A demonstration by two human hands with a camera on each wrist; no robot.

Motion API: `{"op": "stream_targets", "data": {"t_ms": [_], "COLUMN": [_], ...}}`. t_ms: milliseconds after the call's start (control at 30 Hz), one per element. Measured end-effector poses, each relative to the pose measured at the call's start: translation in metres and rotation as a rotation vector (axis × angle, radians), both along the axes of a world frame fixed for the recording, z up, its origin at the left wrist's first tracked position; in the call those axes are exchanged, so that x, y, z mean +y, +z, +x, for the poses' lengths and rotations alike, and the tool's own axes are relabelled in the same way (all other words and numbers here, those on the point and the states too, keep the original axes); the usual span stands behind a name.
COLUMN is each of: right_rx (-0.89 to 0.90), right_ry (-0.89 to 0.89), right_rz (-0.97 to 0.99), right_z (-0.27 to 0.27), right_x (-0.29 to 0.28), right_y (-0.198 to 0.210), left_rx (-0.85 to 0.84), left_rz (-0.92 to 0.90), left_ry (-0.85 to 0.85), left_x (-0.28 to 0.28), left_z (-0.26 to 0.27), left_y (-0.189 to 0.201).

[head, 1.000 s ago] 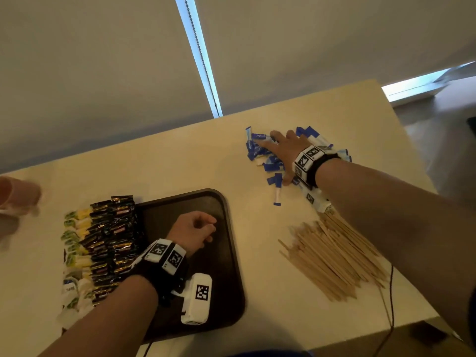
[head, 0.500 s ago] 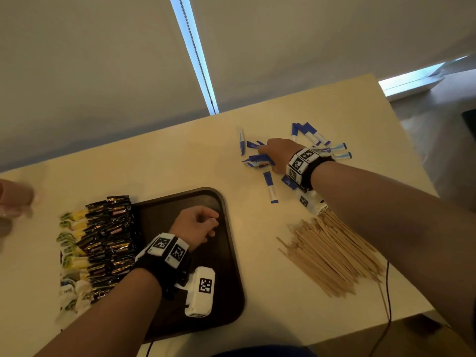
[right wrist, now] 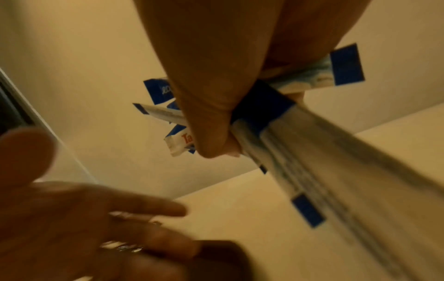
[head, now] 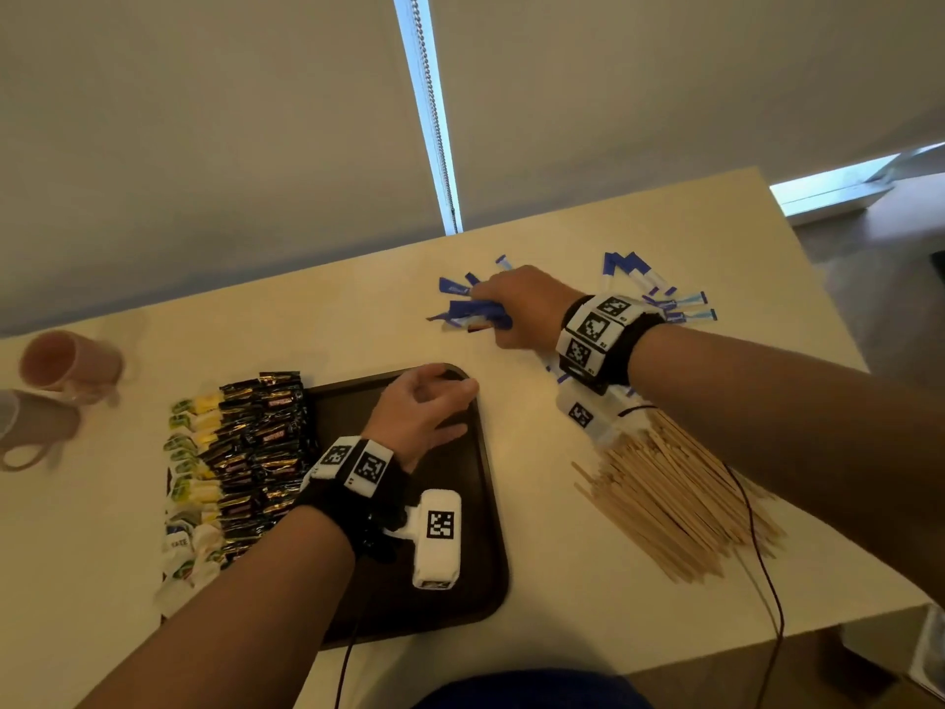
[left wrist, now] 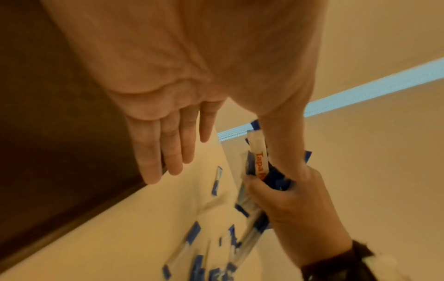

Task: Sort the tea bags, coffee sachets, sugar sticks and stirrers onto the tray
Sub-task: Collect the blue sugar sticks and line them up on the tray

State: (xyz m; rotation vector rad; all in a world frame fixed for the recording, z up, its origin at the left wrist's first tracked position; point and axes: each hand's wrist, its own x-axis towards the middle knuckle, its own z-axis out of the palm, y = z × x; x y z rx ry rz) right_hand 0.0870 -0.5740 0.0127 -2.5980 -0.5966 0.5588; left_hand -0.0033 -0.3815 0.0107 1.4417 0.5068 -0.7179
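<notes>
My right hand (head: pixel 503 312) grips a bundle of blue-and-white sugar sticks (head: pixel 468 315) just above the table, beyond the tray's far right corner. In the right wrist view the sugar sticks (right wrist: pixel 336 66) stick out both sides of my fist (right wrist: pixel 211 114). More loose sugar sticks (head: pixel 665 294) lie behind my right wrist. My left hand (head: pixel 445 399) hovers over the far right corner of the dark brown tray (head: pixel 460 468), holding nothing. Its fingers (left wrist: pixel 168 152) are straight in the left wrist view. Black coffee sachets (head: pixel 261 452) and tea bags (head: pixel 192 483) lie along the tray's left side.
A heap of wooden stirrers (head: pixel 675 498) lies on the table right of the tray, under my right forearm. Two pinkish mugs (head: pixel 61 360) stand at the far left. The table's right edge and a cable (head: pixel 767 580) are near the stirrers.
My right hand went from lying flat on the sugar sticks to closing round a bundle and drawing it left toward the tray. My left hand uncurled from a fist and moved to the tray's far corner.
</notes>
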Motion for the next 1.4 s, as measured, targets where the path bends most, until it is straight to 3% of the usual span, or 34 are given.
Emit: {"op": "stream_targets", "data": {"t_ms": [133, 267, 433, 767, 1200, 1400], "right_rx": [0.043, 0.107, 0.181, 0.186, 0.178, 0.200], "right_ry": [0.105, 0.145, 0.028, -0.061, -0.031, -0.011], "right_rz": [0.155, 0.173, 0.221, 0.209, 0.328, 0.304], "right_z": [-0.034, -0.053, -0.065, -0.070, -0.078, -0.080], "right_x": [0.048, 0.089, 0.120, 0.169, 0.176, 0.167], "right_y": [0.009, 0.005, 0.002, 0.006, 0.013, 0.012], "left_rx": [-0.008, 0.004, 0.002, 0.064, 0.141, 0.149], "left_rz": [-0.155, -0.292, -0.352, -0.435, -0.554, -0.497], "left_ry": [0.053, 0.142, 0.271, 0.316, 0.270, 0.240], "left_x": [0.013, 0.033, 0.055, 0.103, 0.124, 0.116], "left_z": [-0.007, -0.017, -0.019, -0.009, -0.005, -0.007], "left_y": [0.002, -0.007, -0.015, -0.009, -0.005, 0.001]}}
